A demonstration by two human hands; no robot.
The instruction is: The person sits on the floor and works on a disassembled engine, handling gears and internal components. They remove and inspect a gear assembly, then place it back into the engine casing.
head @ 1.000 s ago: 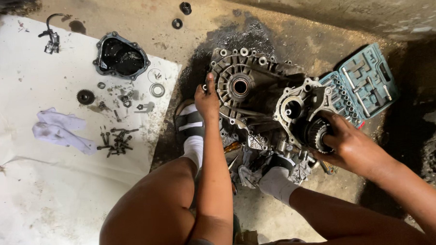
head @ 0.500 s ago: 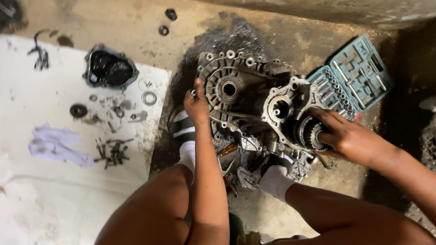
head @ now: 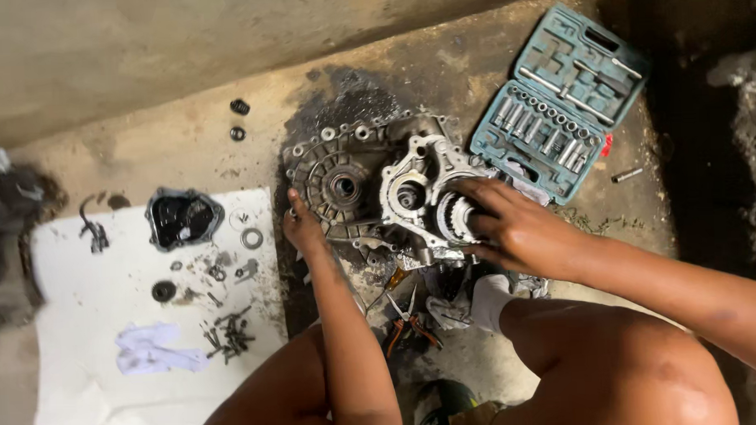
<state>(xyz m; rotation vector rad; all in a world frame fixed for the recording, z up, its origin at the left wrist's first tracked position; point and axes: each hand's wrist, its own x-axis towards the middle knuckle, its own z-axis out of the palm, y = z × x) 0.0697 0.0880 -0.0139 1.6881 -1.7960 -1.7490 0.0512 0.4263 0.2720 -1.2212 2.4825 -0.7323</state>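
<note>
Landmark: grey metal gearbox housing (head: 343,184), lying on an oil-darkened patch of concrete floor (head: 183,135).
Right hand (head: 517,229): on the housing's right end, fingers curled round a toothed gear (head: 455,216), gripping it.
Left hand (head: 301,225): at the housing's lower left edge, fingers bent and pressed to the rim; cannot tell whether it grips anything.
Socket case (head: 559,106): teal, rectangular, lid open, up and right of the housing; rows of silver sockets inside.
White sheet (head: 91,382): left of the housing, spread flat.
Black cover (head: 184,218): on the sheet, near its top edge.
Bolts (head: 227,335): small dark heap on the sheet, below the cover.
Pliers (head: 407,320): orange-handled, just below the housing.
</note>
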